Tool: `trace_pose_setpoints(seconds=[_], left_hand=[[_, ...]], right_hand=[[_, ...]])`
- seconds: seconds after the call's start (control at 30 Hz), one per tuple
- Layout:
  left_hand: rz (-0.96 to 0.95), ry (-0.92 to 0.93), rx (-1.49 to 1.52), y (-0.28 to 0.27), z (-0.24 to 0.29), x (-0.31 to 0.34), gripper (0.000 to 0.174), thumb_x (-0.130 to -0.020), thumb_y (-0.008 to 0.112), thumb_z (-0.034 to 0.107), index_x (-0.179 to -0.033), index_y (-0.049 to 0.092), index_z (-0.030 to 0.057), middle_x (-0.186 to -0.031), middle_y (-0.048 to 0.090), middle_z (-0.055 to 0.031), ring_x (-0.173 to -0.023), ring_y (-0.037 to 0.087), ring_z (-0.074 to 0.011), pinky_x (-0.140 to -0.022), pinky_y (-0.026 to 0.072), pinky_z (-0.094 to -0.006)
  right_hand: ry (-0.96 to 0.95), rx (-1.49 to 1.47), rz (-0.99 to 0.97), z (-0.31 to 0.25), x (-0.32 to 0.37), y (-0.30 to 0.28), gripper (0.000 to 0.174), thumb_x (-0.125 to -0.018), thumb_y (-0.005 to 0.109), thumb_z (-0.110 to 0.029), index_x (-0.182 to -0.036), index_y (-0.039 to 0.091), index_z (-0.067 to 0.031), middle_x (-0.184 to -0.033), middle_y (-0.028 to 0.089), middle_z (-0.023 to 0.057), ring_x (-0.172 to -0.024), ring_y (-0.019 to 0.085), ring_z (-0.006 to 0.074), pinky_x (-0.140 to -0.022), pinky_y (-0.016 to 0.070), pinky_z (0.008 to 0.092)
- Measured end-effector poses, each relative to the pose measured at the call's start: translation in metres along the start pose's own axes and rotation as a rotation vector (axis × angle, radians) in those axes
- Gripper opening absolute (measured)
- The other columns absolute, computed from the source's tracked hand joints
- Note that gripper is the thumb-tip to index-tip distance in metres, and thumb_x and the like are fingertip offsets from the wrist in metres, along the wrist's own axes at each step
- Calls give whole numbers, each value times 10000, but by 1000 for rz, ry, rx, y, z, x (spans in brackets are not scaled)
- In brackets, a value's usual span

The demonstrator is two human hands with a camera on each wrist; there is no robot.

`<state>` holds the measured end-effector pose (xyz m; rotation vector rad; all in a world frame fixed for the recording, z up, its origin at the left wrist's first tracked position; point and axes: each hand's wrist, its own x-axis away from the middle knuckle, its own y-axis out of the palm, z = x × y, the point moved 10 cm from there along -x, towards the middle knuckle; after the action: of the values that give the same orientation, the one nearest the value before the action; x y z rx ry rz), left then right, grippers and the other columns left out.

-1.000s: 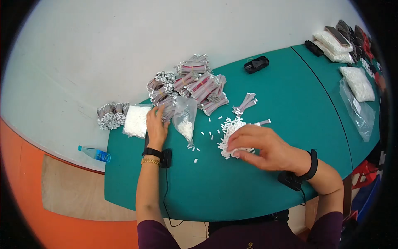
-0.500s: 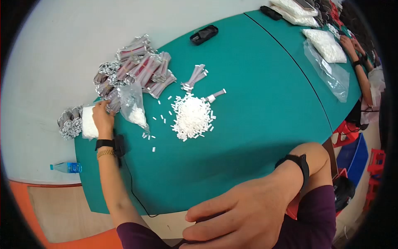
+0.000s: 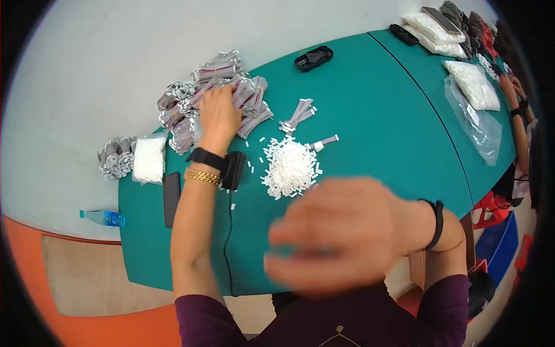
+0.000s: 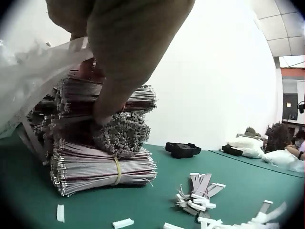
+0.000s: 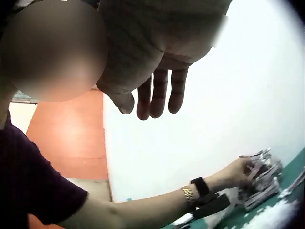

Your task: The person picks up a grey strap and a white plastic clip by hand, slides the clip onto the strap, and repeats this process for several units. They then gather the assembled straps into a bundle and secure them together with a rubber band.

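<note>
Though piled, cable bundles [image 4: 102, 167] flat, axes horizontal.

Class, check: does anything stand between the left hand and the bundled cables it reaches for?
Nothing visible does: the left hand touches the cable bundles directly with its fingers. A clear plastic bag hangs beside them, not between.

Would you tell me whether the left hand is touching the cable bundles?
Touching: the left wrist view shows fingertips of the left hand resting on the cable bundles.
</note>
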<state>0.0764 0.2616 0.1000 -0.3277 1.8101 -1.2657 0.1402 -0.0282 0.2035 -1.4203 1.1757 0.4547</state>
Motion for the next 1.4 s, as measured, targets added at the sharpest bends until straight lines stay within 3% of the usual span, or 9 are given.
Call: trace_pose_setpoints(seconds=[0.13, 0.3, 0.43, 0.53, 0.7, 0.83, 1.07, 1.17, 1.4], left_hand=[[-87, -40, -59, 9, -3, -5, 462, -635, 737, 107, -1061, 561, 84, -972, 595, -110, -993, 517, -319, -845, 415, -426], [67, 24, 59, -19, -7, 4, 453, -646, 733, 90, -1065, 573, 33, -1010, 594, -125, -987, 538, -312, -881, 421, -395], [92, -30, 532, -65, 3, 23, 447, -752, 711, 119, -1150, 544, 1, -1067, 602, -95, -1034, 552, -215, -898, 435, -342], [-112, -282, 1459, -73, 32, 49, 426, -811, 674, 128, -1177, 490, 11, -1121, 582, -124, -1010, 559, -208, -890, 441, -333], [-416, -452, 1875, -55, 85, 109, 394, -911, 552, 204, -1217, 434, -15, -1124, 578, -123, -1001, 573, -186, -876, 456, -315], [-510, -676, 2123, -35, 118, 147, 361, -912, 538, 167, -1210, 430, -7, -1061, 578, -93, -973, 568, -166, -853, 460, -318], [-555, -484, 1728, -34, 138, 167, 487, -831, 554, -3, -1276, 357, 24, -1096, 503, -42, -966, 533, -119, -810, 459, -273], [-566, -472, 1633, -28, 139, 173, 546, -807, 539, -62, -1305, 332, 20, -1156, 489, -44, -1020, 522, -119, -890, 429, -274], [-785, -738, 1982, -8, 152, 194, 403, -809, 469, -33, -1207, 427, 15, -1069, 528, -68, -914, 556, -153, -825, 467, -312]], right_hand=[[255, 120, 16, 67, 9, -8, 138, -739, 612, -59, -875, 590, -66, -815, 563, 72, -728, 569, 247, -596, 454, 362], [400, 98, 86, 110, 25, -21, 71, -793, 613, -44, -864, 610, -44, -752, 576, 90, -734, 567, 277, -621, 455, 357], [486, 12, 139, 121, 30, -23, 83, -792, 615, -28, -873, 623, -42, -789, 610, 88, -729, 581, 253, -630, 458, 344], [566, -123, 199, 123, 32, -19, 97, -790, 623, -22, -884, 631, -44, -809, 627, 87, -730, 590, 235, -640, 461, 334], [413, -133, 190, 100, 25, -9, 135, -780, 654, 12, -907, 634, -28, -854, 617, 70, -754, 583, 173, -657, 472, 277], [318, 44, 45, 81, 24, 13, 171, -715, 702, -31, -855, 607, -52, -799, 562, 78, -750, 560, 252, -625, 466, 326], [313, 251, -190, 76, 60, 48, 184, -715, 640, -79, -835, 504, -46, -794, 489, 93, -767, 524, 277, -586, 465, 367], [334, 266, -229, 74, 69, 55, 203, -705, 638, -68, -831, 482, -39, -798, 478, 105, -771, 517, 279, -578, 463, 366], [452, 68, -70, 79, 80, 48, 186, -702, 635, 5, -823, 500, -40, -771, 510, 99, -660, 527, 253, -527, 441, 333]])
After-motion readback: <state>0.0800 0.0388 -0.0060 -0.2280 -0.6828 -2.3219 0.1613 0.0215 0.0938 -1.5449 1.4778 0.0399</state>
